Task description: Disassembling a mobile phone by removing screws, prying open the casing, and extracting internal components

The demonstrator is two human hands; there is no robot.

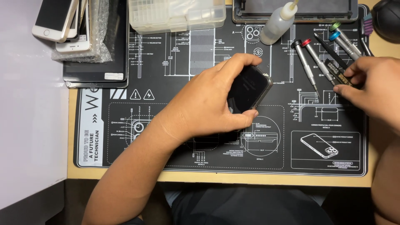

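From the head view, a dark phone (249,88) is gripped mid-mat by the left hand (204,104), a black tool (338,73) is pinched by the right hand (371,81) beside the screwdrivers (310,62), while the clear plastic organizer box (177,14) is seen up top, contents kinda unreadable.

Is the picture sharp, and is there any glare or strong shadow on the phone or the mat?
Head view: mostly sharp and evenly lit, the white lines on the black mat crisp. The dark phone in the left hand shows only a faint sheen, no hard glare. The right hand, on a flat black tool, looks slightly soft. Shadows under the hands are soft and short. The white surface at left is bright, nearly washed out.
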